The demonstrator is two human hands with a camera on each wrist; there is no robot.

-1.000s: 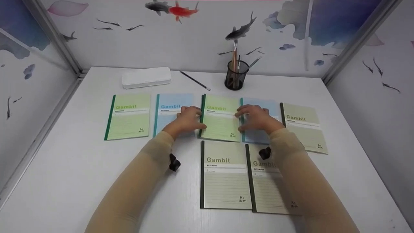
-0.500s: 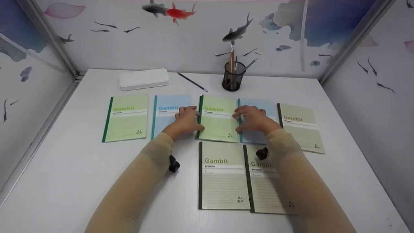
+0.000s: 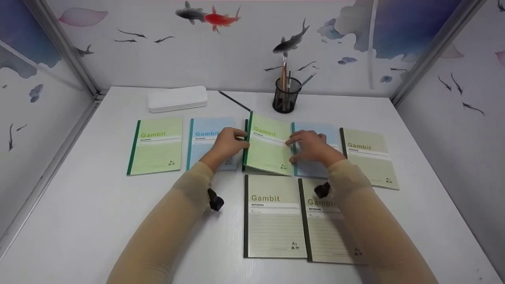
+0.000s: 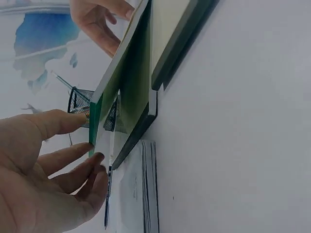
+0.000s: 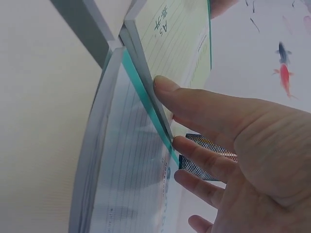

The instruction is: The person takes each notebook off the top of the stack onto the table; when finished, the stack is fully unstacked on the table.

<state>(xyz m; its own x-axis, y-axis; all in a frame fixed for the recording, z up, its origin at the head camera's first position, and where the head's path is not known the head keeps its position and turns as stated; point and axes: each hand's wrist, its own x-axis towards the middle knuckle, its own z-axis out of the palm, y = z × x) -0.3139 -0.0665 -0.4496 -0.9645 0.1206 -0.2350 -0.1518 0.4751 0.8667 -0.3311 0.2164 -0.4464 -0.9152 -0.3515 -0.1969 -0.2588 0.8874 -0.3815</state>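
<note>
In the head view my left hand point(image 3: 228, 145) pinches the green spine of a light green notebook point(image 3: 270, 152), whose left side is tilted up. The left wrist view shows thumb and fingers on that spine, with a gap over another green notebook point(image 4: 136, 102) lying beneath. My right hand point(image 3: 312, 146) holds the raised notebook's right edge; in the right wrist view its thumb point(image 5: 167, 87) lies on the cover by the edge. A blue notebook point(image 3: 313, 167) lies under the right hand, and a second blue notebook point(image 3: 197, 152) is partly behind the left hand.
Another green notebook point(image 3: 156, 154) lies at the left, and a beige notebook point(image 3: 373, 165) at the right. Two more beige notebooks point(image 3: 274, 228) lie nearer the front. Along the back are a white case point(image 3: 177, 98), a pencil point(image 3: 234, 100) and a mesh pen cup point(image 3: 286, 98).
The left side of the top green notebook has risen off the one below, with my left fingers now around its spine. My right hand has stayed at its right edge.
</note>
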